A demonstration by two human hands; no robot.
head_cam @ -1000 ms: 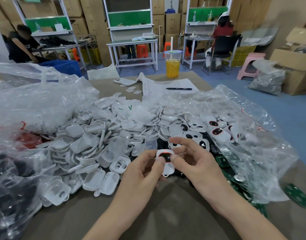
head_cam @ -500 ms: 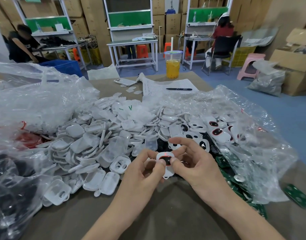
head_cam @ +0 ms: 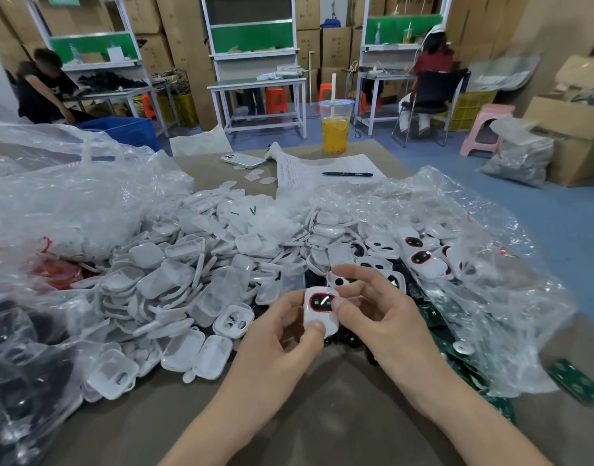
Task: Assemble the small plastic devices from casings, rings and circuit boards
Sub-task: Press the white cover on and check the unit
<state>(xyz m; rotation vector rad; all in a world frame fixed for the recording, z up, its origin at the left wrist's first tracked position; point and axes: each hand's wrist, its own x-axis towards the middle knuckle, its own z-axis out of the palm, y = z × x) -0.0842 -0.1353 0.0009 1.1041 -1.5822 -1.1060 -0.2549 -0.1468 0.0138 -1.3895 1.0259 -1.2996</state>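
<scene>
- Head cam, and from where I'm standing: the device point(head_cam: 321, 309) is up off the table point(head_cam: 322, 415), held between both hands right in front of the person, dead centre.
- Left hand point(head_cam: 282, 334) has it gripped. Thumb sits on the lower front, the other fingers are curled round the back.
- Right hand point(head_cam: 373, 311): the thumb pushes on the device's right edge next to the red-ringed window, and the index arcs above w/o touching. Can't tell if any of its fingers back the device from behind, so no idea if that's a real pinch.
- Key relation: the long axis runs away from the person, window end far, face up toward the cam. Both hands are on it, left below and right beside, so imo the next press or snap comes from the right thumb.
- Hidden stuff: the back of the device, plus whether a board's inside.
- The white casings point(head_cam: 188, 264) are piled just beyond and to the left. The finished ones point(head_cam: 423, 260) sit in the plastic bag point(head_cam: 490, 264) on the right.
- Green circuit boards point(head_cam: 575, 381) are mostly under that bag, so it's hard to count them.
</scene>
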